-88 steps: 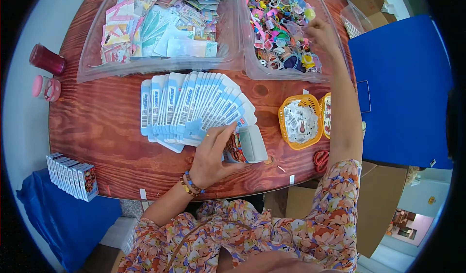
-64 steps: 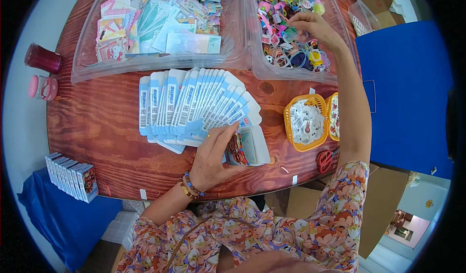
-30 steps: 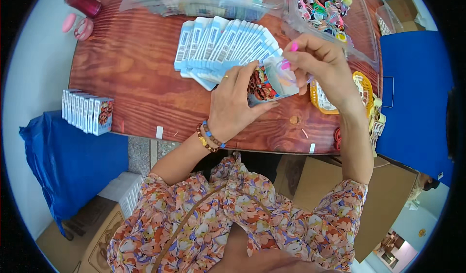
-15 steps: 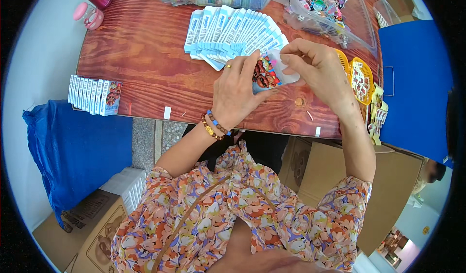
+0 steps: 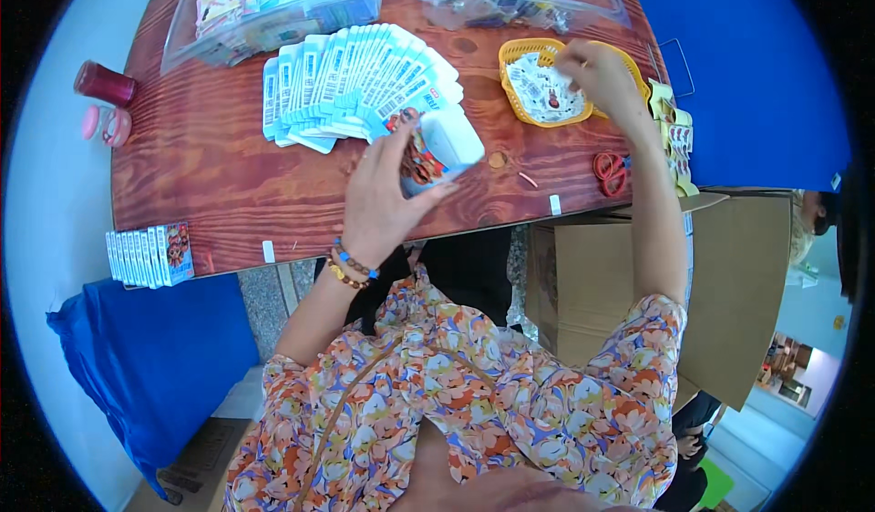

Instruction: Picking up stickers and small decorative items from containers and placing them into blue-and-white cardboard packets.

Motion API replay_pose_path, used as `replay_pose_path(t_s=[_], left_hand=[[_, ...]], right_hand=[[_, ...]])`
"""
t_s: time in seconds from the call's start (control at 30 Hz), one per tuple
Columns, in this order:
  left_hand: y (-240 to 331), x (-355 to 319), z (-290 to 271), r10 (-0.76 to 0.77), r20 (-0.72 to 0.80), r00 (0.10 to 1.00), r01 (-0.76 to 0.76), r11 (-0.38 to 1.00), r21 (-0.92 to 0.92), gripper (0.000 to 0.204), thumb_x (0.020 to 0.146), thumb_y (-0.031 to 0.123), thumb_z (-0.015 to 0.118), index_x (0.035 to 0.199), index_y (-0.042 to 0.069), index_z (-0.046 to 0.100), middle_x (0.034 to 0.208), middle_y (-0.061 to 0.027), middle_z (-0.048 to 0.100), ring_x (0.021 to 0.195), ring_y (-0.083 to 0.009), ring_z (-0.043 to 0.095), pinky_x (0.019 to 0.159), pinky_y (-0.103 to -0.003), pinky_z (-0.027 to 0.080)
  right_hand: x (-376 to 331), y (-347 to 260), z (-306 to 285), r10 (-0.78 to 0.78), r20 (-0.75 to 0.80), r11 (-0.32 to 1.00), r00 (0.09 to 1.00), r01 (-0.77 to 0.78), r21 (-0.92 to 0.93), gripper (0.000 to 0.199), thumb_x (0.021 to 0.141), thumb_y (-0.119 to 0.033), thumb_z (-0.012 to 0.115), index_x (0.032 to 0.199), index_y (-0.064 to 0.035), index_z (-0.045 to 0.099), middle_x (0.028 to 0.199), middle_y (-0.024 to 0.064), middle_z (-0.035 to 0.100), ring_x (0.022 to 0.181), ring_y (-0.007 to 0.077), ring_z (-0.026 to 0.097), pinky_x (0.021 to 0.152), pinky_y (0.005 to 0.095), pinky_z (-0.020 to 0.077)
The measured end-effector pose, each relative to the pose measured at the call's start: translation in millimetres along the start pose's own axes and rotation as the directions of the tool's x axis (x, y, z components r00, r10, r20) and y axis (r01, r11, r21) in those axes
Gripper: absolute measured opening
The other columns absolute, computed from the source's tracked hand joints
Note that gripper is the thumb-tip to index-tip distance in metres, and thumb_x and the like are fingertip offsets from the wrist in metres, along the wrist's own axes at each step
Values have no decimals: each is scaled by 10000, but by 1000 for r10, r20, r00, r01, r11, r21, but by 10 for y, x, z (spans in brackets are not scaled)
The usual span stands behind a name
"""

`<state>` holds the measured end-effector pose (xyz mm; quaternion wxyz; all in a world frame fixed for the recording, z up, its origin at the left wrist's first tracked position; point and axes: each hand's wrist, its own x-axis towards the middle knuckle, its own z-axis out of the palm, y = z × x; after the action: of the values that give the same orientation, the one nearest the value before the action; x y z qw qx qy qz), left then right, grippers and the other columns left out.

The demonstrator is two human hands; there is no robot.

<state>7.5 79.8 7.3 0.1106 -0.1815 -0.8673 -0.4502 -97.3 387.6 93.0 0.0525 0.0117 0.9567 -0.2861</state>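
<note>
My left hand (image 5: 378, 184) grips a small light-blue and white carton (image 5: 425, 155) with a colourful printed face. The carton's end on the right gapes, its white flap standing out. Just beyond it lies a fan of flattened light-blue cartons (image 5: 342, 79), overlapping one another. My right hand (image 5: 603, 82) hovers above the inner edge of a yellow plastic basket (image 5: 512, 100), its fingers bent and smeared by motion. Small white printed pieces (image 5: 538, 88) lie in that basket. A second yellow basket (image 5: 642, 67) is partly hidden behind the hand.
Filled-out cartons (image 5: 150, 255) stand in a row at the table's left corner. Clear plastic bins (image 5: 301, 25) line the far side. Red-handled scissors (image 5: 611, 173) and yellowish sticker strips (image 5: 679, 138) lie at right. A red jar (image 5: 105, 84) and pink container (image 5: 114, 128) stand at left.
My right hand has left the carton's flap and moved right, over the yellow baskets. My left hand keeps the carton, now with its end wide apart. The view has shifted, showing more of the baskets.
</note>
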Motion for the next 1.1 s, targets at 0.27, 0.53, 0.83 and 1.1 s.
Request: replay_pose_path(t_s=[0.27, 0.53, 0.83, 1.1], left_hand=[[179, -69, 175, 16, 133, 991, -15, 1000, -8, 852, 737, 380, 851, 1393, -2, 463, 1217, -206, 584, 1120, -363, 587, 939, -453, 499], [181, 6, 211, 31, 125, 992, -31, 1000, -4, 869, 728, 376, 858, 1401, 1, 455, 1224, -201, 582, 1122, -357, 591, 940, -450, 503], [174, 19, 237, 61, 141, 988, -63, 998, 7, 891, 721, 385, 860, 1416, 9, 448, 1244, -184, 583, 1143, -352, 586, 953, -451, 502], [126, -22, 244, 61, 140, 988, -64, 998, 16, 905, 714, 394, 861, 1425, 18, 444, 1245, -191, 581, 1143, -356, 585, 953, -454, 503]], right_hand=[[191, 447, 472, -31, 131, 966, 991, 64, -249, 237, 795, -218, 767, 890, -27, 665, 820, 116, 684, 767, 235, 668, 708, 356, 508], [295, 766, 355, 3, 200, 987, 980, -35, 154, 123, 800, -109, 728, 858, -32, 652, 747, 61, 671, 630, 154, 663, 575, 314, 487], [223, 593, 187, 127, 212, 989, 969, -109, -96, 193, 821, -63, 711, 998, 0, 667, 794, 80, 671, 665, 171, 666, 594, 315, 505], [267, 444, 188, 17, 260, 916, 965, 89, -390, 177, 793, -115, 722, 883, 3, 626, 801, 148, 670, 743, 278, 664, 688, 407, 510]])
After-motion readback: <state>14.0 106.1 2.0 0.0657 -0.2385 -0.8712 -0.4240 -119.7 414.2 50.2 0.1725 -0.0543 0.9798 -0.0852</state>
